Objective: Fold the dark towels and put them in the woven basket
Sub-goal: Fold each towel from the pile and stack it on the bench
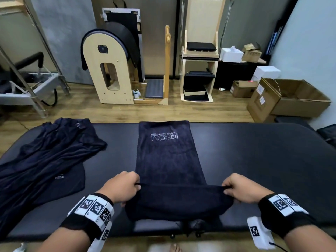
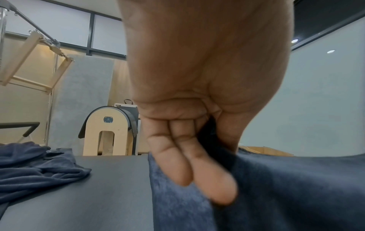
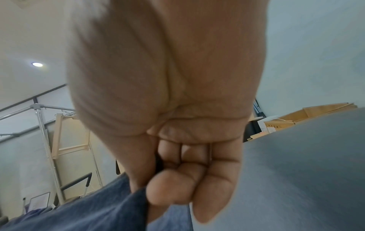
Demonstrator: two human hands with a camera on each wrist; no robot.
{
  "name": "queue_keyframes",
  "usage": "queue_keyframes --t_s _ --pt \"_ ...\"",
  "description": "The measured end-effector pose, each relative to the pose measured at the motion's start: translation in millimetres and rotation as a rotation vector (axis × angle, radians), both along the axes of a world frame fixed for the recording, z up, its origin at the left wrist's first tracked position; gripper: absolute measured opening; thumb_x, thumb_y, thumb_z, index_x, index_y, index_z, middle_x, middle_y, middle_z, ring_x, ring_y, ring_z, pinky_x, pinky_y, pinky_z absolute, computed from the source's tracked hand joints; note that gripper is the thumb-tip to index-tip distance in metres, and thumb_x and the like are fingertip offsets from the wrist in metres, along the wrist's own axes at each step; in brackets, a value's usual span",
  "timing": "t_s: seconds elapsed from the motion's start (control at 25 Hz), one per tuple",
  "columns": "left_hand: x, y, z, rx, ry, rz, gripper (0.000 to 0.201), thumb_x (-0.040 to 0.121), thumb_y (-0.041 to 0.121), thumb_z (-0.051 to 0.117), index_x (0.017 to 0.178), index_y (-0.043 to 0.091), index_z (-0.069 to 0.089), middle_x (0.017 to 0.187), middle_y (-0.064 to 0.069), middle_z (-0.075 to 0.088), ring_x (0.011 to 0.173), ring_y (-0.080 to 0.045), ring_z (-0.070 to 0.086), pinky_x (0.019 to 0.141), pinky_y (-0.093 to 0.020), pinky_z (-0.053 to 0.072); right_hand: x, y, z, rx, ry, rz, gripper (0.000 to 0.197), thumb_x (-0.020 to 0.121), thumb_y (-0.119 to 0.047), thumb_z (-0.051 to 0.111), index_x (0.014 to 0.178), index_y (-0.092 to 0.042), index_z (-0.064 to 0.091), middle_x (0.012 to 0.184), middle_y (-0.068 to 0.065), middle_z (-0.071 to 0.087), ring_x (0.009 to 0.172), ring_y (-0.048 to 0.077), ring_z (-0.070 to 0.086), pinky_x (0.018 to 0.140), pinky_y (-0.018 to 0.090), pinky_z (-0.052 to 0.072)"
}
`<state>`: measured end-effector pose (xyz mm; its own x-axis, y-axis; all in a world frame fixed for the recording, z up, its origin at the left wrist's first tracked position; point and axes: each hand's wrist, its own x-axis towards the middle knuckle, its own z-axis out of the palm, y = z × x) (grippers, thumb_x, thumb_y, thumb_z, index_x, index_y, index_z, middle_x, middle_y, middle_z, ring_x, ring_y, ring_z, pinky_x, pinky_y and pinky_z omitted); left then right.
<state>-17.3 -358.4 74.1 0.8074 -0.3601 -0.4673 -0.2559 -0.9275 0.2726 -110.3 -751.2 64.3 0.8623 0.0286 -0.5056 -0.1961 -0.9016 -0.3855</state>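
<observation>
Dark navy cloth lies lengthwise down the middle of the black padded bench (image 1: 254, 151): a towel (image 1: 169, 151) with a white logo printed near its far end, which reaches the bench's far edge. Its near end is lifted and drawn taut between the two hands. The left hand (image 1: 121, 188) pinches the near left corner, thumb against curled fingers (image 2: 177, 156), with cloth bunched between them in the left wrist view. The right hand (image 1: 241, 188) pinches the near right corner the same way, thumb pressed to curled fingers (image 3: 173, 190), a fold of towel caught at the thumb. Below the held edge the cloth sags in a loose dark fold toward the bench's near edge. Both wrists wear black bands with white coded tags.

On the bench's left part lies a pile (image 1: 45, 160) of more dark towels, rumpled and unfolded, apart from the held towel. Beyond the bench, on the wood floor, stand a pale wooden arched barrel (image 1: 109, 70), a wooden chair frame with black pads, and cardboard boxes (image 1: 291, 99) at the right.
</observation>
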Motion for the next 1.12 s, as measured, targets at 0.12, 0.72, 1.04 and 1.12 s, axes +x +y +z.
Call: queue_keyframes --t_s 0.12,0.72,1.04,1.12 --pt "22 -6 -5 -0.043 0.011 0.033 0.019 0.091 0.030 0.050 0.077 0.018 0.056 0.059 -0.007 0.070 0.051 -0.016 0.067 0.074 -0.034 0.057 25 3 -1 0.046 -0.061 -0.021 0.019 0.087 -0.008 0.061 0.075 -0.022 0.068 0.055 -0.013 0.063 0.046 0.001 0.059 0.053 0.021 0.052" --pt "315 -51 -39 -0.111 -0.279 0.260 0.018 0.093 0.033 0.056 0.077 0.025 0.058 0.085 -0.009 0.067 0.085 -0.035 0.062 0.076 -0.043 0.056 348 -30 -44 0.073 -0.467 -0.300 0.009 0.092 -0.019 0.069 0.093 -0.015 0.076 0.071 0.003 0.067 0.079 0.024 0.061 0.072 0.026 0.042" --pt "408 -48 -140 -0.071 -0.101 0.181 0.018 0.090 0.027 0.065 0.074 0.019 0.067 0.090 -0.007 0.069 0.091 -0.029 0.064 0.077 -0.038 0.054 442 -22 -130 -0.029 -0.283 -0.116 0.009 0.090 -0.017 0.071 0.095 -0.015 0.078 0.102 0.005 0.075 0.100 0.026 0.066 0.086 0.027 0.046" --pt "411 -46 -155 -0.074 -0.133 0.156 0.015 0.088 0.025 0.068 0.078 0.015 0.072 0.101 -0.005 0.069 0.100 -0.027 0.061 0.086 -0.039 0.053 449 -16 -139 -0.058 -0.250 -0.080 0.010 0.090 -0.013 0.069 0.097 -0.016 0.076 0.107 0.003 0.072 0.104 0.027 0.064 0.090 0.031 0.048"
